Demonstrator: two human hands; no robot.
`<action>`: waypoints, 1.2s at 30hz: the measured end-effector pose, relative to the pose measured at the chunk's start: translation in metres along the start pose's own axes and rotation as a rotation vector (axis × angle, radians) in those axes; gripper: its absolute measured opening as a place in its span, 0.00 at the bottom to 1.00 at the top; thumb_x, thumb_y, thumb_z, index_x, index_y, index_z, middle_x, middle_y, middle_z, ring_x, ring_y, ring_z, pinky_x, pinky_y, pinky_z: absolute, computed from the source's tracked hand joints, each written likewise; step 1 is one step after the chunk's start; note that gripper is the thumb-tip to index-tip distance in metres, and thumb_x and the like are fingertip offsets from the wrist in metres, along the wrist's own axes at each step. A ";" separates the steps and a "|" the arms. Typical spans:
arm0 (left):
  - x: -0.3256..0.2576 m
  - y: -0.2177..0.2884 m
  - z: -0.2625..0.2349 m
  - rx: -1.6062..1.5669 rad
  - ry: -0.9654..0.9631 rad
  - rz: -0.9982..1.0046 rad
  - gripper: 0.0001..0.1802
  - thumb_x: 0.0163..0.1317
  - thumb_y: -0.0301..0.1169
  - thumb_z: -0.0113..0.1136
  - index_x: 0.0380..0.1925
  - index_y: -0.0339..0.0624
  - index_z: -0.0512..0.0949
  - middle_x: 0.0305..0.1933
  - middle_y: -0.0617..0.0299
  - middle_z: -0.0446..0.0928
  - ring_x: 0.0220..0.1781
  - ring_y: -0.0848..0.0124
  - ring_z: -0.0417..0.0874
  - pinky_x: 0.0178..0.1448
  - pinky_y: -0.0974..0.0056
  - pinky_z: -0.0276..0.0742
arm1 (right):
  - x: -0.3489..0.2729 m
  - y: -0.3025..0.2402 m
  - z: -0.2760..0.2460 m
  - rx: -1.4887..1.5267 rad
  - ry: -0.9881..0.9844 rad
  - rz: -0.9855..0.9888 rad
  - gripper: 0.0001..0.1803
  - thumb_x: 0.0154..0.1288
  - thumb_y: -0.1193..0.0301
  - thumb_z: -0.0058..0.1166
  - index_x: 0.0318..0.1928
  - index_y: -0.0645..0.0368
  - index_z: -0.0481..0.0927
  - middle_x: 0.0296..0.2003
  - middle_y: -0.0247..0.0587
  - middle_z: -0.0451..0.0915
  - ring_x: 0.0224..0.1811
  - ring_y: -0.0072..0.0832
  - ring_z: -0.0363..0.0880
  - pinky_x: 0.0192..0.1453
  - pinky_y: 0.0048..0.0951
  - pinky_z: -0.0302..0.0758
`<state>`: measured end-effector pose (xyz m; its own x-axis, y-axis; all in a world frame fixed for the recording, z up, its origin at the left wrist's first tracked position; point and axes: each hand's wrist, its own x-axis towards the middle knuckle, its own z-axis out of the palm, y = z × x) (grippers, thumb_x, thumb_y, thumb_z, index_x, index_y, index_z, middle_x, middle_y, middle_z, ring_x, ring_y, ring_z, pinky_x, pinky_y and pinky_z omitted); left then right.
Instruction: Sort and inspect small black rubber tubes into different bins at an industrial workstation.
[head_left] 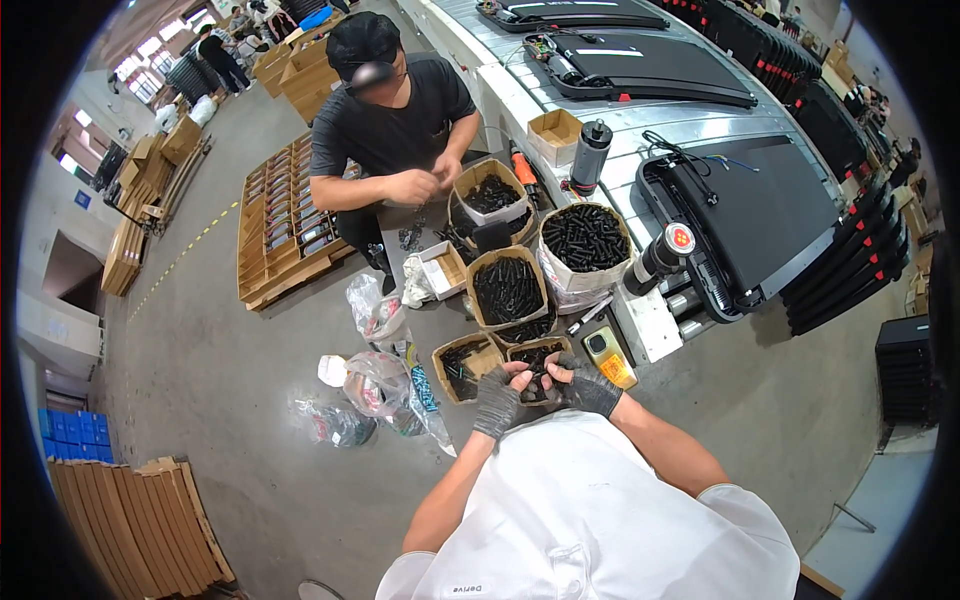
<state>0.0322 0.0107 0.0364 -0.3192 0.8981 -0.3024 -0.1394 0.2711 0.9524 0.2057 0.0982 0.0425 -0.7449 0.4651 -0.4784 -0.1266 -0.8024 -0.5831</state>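
My left hand (498,396) and my right hand (590,386), both in grey fingerless gloves, meet over a small carton of dark parts (537,352). Their fingers are pinched close together. Some small dark piece seems to be between them, but I cannot make out what it is. Just beside my left hand stands an open carton (484,360) with black pieces in one side. Farther off, another carton (507,288) is filled with short black rod-like parts. Right of my right hand lies a phone (608,356) with a yellow-orange lower part.
Across from me a person (390,130) handles small parts beside a carton of black pieces (492,190). A bigger container (584,240) holds black rods. Plastic bags (375,385) lie at the left. A roller conveyor (625,120) carries black panels (740,215) at the right.
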 end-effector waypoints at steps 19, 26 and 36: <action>-0.002 0.002 0.001 -0.467 -0.052 -0.250 0.16 0.63 0.31 0.62 0.47 0.33 0.77 0.39 0.59 0.81 0.38 0.71 0.81 0.45 0.68 0.79 | 0.001 0.003 0.006 -0.497 0.241 -0.342 0.11 0.70 0.67 0.51 0.46 0.61 0.75 0.31 0.34 0.79 0.31 0.19 0.77 0.36 0.22 0.73; -0.004 0.006 0.000 -0.419 -0.171 -0.291 0.16 0.64 0.32 0.61 0.47 0.33 0.77 0.38 0.59 0.81 0.37 0.72 0.82 0.41 0.69 0.79 | -0.003 -0.008 0.001 -0.219 0.204 -0.223 0.11 0.68 0.72 0.52 0.48 0.62 0.74 0.36 0.39 0.81 0.35 0.24 0.79 0.43 0.24 0.77; -0.004 0.006 0.000 -0.284 -0.178 -0.263 0.17 0.64 0.34 0.61 0.46 0.31 0.78 0.35 0.57 0.82 0.35 0.72 0.82 0.40 0.70 0.79 | 0.005 -0.001 0.003 -0.374 0.242 -0.250 0.11 0.67 0.70 0.56 0.46 0.62 0.78 0.37 0.33 0.79 0.39 0.20 0.77 0.45 0.22 0.75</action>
<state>0.0326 0.0084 0.0433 -0.0750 0.8636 -0.4985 -0.4550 0.4152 0.7878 0.2004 0.1000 0.0431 -0.5430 0.7348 -0.4064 -0.0056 -0.4871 -0.8733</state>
